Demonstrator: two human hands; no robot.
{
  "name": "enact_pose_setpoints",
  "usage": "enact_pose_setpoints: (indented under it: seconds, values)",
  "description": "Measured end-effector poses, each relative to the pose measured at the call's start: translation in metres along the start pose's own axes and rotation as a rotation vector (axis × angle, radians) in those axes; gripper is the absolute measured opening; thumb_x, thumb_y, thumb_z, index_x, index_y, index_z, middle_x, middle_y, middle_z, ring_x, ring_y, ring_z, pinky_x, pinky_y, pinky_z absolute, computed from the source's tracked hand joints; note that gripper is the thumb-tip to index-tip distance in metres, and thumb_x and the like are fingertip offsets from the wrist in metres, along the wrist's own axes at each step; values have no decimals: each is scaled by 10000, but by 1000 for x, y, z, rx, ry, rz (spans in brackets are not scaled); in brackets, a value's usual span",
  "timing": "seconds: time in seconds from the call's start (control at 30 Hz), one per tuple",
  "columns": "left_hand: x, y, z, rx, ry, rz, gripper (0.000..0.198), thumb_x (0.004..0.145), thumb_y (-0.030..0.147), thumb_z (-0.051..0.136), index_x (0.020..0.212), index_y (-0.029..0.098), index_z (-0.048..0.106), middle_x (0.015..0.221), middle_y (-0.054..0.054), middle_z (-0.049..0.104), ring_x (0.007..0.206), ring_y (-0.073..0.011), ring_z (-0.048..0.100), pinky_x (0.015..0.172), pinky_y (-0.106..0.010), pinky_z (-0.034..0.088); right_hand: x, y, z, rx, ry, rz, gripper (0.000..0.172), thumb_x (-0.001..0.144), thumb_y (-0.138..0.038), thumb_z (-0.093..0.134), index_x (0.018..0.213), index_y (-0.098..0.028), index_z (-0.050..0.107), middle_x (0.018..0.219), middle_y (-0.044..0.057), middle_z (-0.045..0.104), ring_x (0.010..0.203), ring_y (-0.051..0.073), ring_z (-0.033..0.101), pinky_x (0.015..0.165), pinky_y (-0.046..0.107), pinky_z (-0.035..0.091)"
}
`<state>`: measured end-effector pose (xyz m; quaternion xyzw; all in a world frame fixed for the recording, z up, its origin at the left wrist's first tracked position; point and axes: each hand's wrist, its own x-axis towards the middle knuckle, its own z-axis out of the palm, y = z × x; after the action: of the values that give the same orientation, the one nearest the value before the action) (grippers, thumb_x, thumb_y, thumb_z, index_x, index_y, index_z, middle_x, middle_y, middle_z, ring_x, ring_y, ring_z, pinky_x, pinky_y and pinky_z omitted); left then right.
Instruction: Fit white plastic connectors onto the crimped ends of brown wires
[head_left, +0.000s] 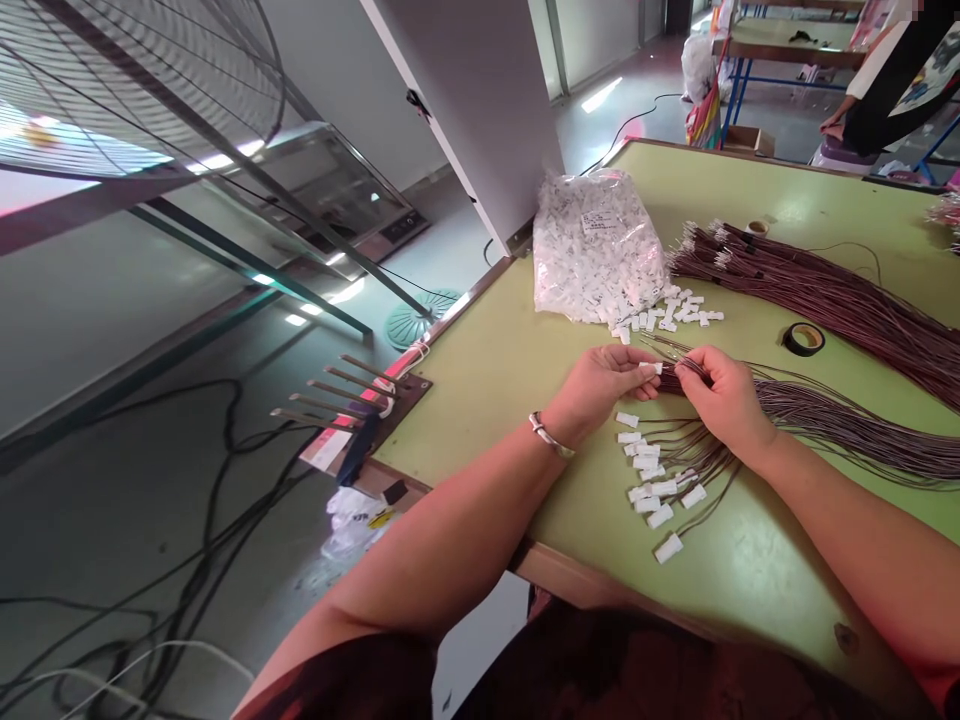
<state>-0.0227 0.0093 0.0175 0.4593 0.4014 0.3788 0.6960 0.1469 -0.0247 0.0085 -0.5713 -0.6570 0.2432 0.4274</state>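
My left hand (600, 385) pinches a small white plastic connector (649, 368) between thumb and fingers. My right hand (724, 395) is closed on a bundle of thin brown wires (847, 425) and holds the wire ends against that connector. Below the hands, several wires fitted with white connectors (651, 490) fan out on the green table (480, 390). A loose pile of white connectors (671, 310) lies just beyond the hands, spilling from a clear bag of connectors (596, 245).
A larger bundle of brown wires (817, 290) lies across the table's far right. A roll of black tape (804, 339) sits by it. A metal comb-like rack (345, 400) juts off the table's left corner. Cables trail on the floor. Another person (892, 80) sits at a far table.
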Motion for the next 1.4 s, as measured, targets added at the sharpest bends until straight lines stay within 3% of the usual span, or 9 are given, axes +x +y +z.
enact_pose_setpoints:
  seconds: [0.43,0.57,0.73,0.9,1.0,1.17,1.4]
  values:
    - [-1,-4,5,85,-49,44,154,704,163,723,796,96,620,579,-10,651,509,-80,603,517,-181,488,-4,2,5,39,-48,-2,122,810,-283,522,738,-190,556,611,-20,563,552,112,465,572,243,374]
    - [-1,-6,5,153,-32,116,156,719,188,708,830,110,630,583,-6,641,535,-90,603,560,-210,506,-2,-2,3,173,-63,96,165,776,-328,550,699,-182,548,621,-14,549,578,114,464,564,242,380]
    - [0,-13,4,352,3,302,90,757,214,668,787,137,635,698,-26,664,605,-100,606,629,-239,524,3,-3,2,331,-126,283,207,714,-370,595,670,-173,551,587,-31,505,540,96,409,507,232,331]
    - [1,-17,1,529,-1,364,79,788,227,630,811,155,654,767,-42,686,651,-121,627,662,-255,530,4,1,5,444,-131,339,226,680,-387,619,671,-171,553,579,-36,508,526,89,395,497,226,325]
    - [0,-18,4,504,-4,333,55,772,199,640,800,153,652,689,-24,665,615,-116,618,632,-245,526,3,3,7,425,-123,355,228,673,-385,624,675,-167,557,586,-36,514,529,88,397,493,223,318]
    - [-1,-11,11,227,53,127,97,742,164,678,810,114,631,580,-3,626,531,-89,593,561,-211,509,4,1,6,399,-121,329,221,698,-384,590,666,-168,552,601,-26,530,545,97,416,518,234,342]
    - [0,-3,4,70,-58,-60,182,758,266,705,753,102,627,614,-12,639,487,-59,587,495,-158,469,4,-1,3,145,-90,169,181,754,-330,543,656,-177,544,579,-28,495,545,102,403,520,237,341]
